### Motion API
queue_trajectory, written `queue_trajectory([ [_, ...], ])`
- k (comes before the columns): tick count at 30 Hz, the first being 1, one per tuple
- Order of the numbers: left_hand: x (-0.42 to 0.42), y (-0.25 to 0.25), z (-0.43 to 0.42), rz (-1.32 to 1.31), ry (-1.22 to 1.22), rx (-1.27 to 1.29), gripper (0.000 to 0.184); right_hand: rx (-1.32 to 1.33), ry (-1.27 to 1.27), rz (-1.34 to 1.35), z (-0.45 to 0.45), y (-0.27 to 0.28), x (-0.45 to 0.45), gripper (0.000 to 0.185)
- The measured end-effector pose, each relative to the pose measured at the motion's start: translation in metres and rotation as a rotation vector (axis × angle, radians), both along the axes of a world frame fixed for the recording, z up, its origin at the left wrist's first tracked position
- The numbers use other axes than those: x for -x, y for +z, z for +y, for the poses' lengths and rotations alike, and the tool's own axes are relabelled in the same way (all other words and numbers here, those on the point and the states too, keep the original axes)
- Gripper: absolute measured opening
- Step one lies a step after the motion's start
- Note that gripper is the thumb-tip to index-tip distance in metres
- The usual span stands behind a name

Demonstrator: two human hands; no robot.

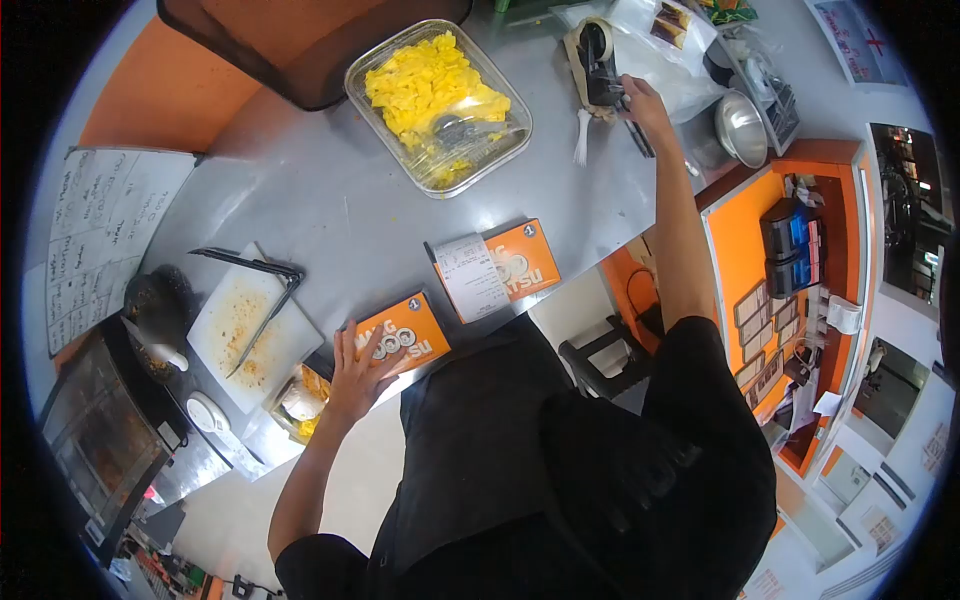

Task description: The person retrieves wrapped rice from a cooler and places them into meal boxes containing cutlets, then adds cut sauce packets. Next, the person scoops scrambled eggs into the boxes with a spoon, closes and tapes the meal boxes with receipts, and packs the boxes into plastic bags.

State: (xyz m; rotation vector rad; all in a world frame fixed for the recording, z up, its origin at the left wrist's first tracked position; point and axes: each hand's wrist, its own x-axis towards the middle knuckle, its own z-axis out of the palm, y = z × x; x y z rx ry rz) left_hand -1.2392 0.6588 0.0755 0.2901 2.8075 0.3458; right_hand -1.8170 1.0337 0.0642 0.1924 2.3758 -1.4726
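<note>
My left hand (357,377) lies with its fingers spread on the left part of an orange box (405,335) near the counter's front edge. A second orange box (525,262) sits to its right, with a printed white receipt (470,276) over its left part. My right hand (645,103) reaches to the back right, its fingers closed at the end of a black and beige tape dispenser (594,65). What those fingers pinch, if anything, is too small to make out.
A glass dish (440,107) of yellow food stands at the back middle. On the left are a stained white cutting board (250,330), black tongs (268,318) and a small food container (300,402). A metal bowl (741,128) and a white brush (581,138) are at the right.
</note>
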Motion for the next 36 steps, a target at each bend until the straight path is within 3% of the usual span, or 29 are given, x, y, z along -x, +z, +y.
queue_trajectory([
  [3,0.002,0.002,0.006,-0.010,0.050,-0.011,0.058,0.153,0.137,-0.116,0.009,-0.021,0.021,0.041],
  [6,0.002,-0.006,0.017,0.105,0.127,-0.045,0.050,0.236,0.103,-0.114,0.007,-0.032,0.026,0.039],
  [9,-0.002,-0.019,0.018,0.211,0.143,-0.065,0.049,0.362,0.072,-0.041,-0.003,-0.017,0.007,0.034],
  [15,-0.006,-0.030,0.018,0.259,0.157,-0.029,0.050,0.792,-0.036,0.138,0.009,-0.041,-0.014,0.026],
  [22,-0.004,-0.030,0.023,0.278,0.200,0.006,0.049,0.375,0.068,0.364,0.022,-0.087,-0.010,0.022],
  [24,-0.003,-0.029,0.023,0.285,0.204,-0.004,0.049,0.163,0.150,0.517,0.033,-0.099,0.000,0.024],
  [26,-0.003,-0.029,0.025,0.260,0.235,-0.047,0.051,-0.314,0.198,0.827,0.041,-0.089,-0.009,0.019],
  [28,-0.002,-0.022,0.024,0.230,0.248,-0.063,0.052,-0.422,0.099,0.926,0.052,-0.080,-0.023,0.019],
  [30,0.003,-0.015,0.029,0.205,0.296,-0.061,0.051,-0.184,-0.086,0.809,0.037,-0.051,-0.060,0.024],
  [32,0.006,-0.010,0.034,0.193,0.325,-0.058,0.052,0.065,-0.130,0.480,0.004,-0.002,-0.129,0.023],
  [36,0.007,-0.020,0.036,0.285,0.332,-0.075,0.056,0.301,0.337,0.108,-0.054,0.051,-0.302,0.020],
])
